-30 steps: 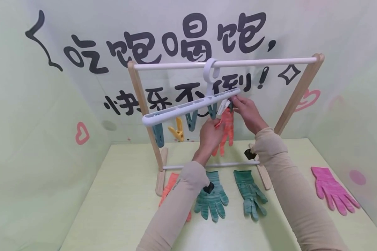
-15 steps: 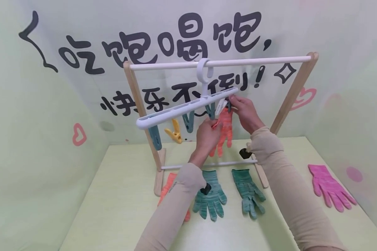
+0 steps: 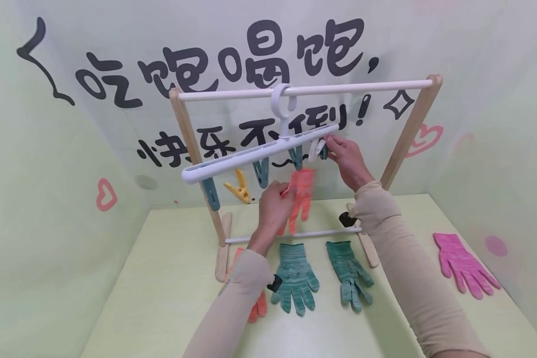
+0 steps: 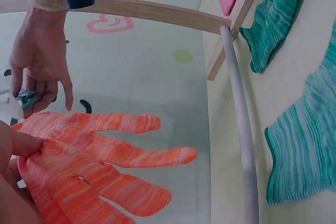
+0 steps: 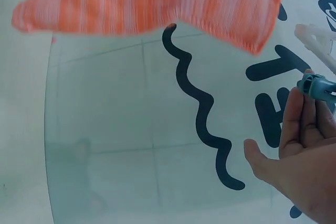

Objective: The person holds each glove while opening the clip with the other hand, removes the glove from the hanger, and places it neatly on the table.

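An orange striped glove [image 3: 302, 191] hangs fingers down from my left hand [image 3: 275, 206], which pinches it near the cuff. In the left wrist view, the thumb presses on the knit of the glove [image 4: 89, 166]. My right hand [image 3: 350, 158] is at the right end of the white hanger [image 3: 261, 151], its fingers on a teal clothespin [image 3: 324, 150]. The right wrist view shows this teal clothespin [image 5: 317, 86] at the fingertips, one digit stretched out apart. Beside it hangs a white clothespin [image 3: 315, 150]. The glove is apart from both clothespins.
The hanger hooks over the white bar [image 3: 353, 88] of a wooden rack [image 3: 407, 132]. A yellow clothespin [image 3: 238, 189] and several teal ones hang leftward. On the table lie a light teal glove [image 3: 295, 276], a dark green glove [image 3: 350, 273], a pink glove [image 3: 464, 263] and another orange glove [image 3: 257, 306].
My left hand has drawn the orange glove left and down, away from the clothespins at the hanger's right end. The right hand stays at the teal clothespin. The head view has shifted slightly.
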A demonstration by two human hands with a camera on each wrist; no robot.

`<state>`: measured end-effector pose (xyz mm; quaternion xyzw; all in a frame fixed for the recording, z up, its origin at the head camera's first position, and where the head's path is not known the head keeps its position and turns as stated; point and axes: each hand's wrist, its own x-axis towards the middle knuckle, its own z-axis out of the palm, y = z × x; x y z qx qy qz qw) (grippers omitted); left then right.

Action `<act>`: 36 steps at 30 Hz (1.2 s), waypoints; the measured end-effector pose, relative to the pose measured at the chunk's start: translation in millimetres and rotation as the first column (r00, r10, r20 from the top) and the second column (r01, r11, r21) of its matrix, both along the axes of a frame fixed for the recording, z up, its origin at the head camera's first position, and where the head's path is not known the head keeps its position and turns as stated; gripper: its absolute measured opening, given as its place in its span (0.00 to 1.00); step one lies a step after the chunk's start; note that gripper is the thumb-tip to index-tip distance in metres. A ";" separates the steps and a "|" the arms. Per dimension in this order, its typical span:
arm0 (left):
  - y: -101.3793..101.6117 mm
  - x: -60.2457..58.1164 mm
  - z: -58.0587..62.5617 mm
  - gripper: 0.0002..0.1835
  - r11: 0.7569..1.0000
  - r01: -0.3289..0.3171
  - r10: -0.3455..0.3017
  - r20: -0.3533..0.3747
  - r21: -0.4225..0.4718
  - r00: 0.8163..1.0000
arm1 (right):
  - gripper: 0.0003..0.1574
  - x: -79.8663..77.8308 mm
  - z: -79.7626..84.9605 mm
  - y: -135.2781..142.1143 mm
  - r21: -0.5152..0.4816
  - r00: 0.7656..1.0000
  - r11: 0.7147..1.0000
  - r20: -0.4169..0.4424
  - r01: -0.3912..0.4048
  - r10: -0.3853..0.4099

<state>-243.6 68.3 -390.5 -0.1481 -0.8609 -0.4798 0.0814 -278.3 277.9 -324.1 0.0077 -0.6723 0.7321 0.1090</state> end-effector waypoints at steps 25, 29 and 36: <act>-137.8 46.3 -25.7 0.15 0.976 -0.202 0.188 0.150 0.085 0.971 | 0.32 16.2 -9.3 7.9 -0.005 0.996 0.996 0.021 -0.088 0.088; -166.6 50.1 -28.8 0.16 0.968 -0.251 0.241 0.198 0.023 0.950 | 0.35 17.9 -9.9 11.2 0.037 0.995 0.995 0.030 -0.093 0.091; -211.8 56.8 -36.4 0.20 0.953 -0.296 0.303 0.289 -0.068 0.908 | 0.35 24.1 -14.1 14.8 0.073 0.995 0.993 0.043 -0.090 0.087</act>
